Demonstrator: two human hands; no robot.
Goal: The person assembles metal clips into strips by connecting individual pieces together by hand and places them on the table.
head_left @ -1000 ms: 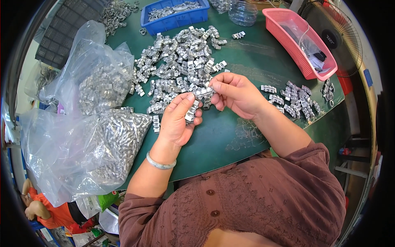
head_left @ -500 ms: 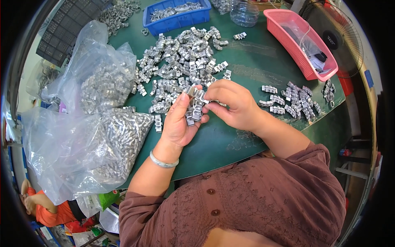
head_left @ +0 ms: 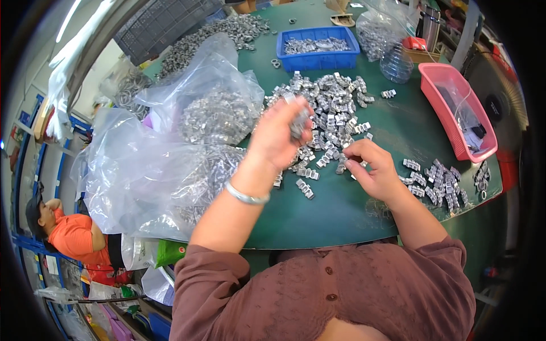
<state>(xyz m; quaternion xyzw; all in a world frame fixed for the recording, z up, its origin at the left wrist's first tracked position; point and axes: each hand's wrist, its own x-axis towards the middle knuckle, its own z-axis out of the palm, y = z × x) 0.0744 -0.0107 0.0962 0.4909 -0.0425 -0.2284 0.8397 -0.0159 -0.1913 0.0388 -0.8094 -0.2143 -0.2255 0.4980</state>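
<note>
My left hand (head_left: 277, 136), a pale bangle (head_left: 247, 194) on its wrist, is raised over the left side of a pile of small silver metal clips (head_left: 335, 105). Its fingers curl round several clips (head_left: 300, 123), which are smeared by motion. At the pile's near right edge, my right hand (head_left: 375, 170) pinches one metal clip (head_left: 342, 165) between thumb and forefinger. A single clip (head_left: 305, 188) lies on the green table between my hands and the near edge. To the right of my right hand sits a smaller group of clips (head_left: 445, 183).
Clear plastic bags (head_left: 142, 187) full of metal parts crowd the left. Behind the pile stands a blue bin (head_left: 318, 61) of parts; a pink basket (head_left: 455, 122) is at the right, near a fan (head_left: 497, 105). A person in orange (head_left: 74, 233) is at far left.
My hands, together over the clips before, have come apart. The left has risen with its clips, while the right is lower at the pile's edge. The whole view has shifted, showing more on the left.
</note>
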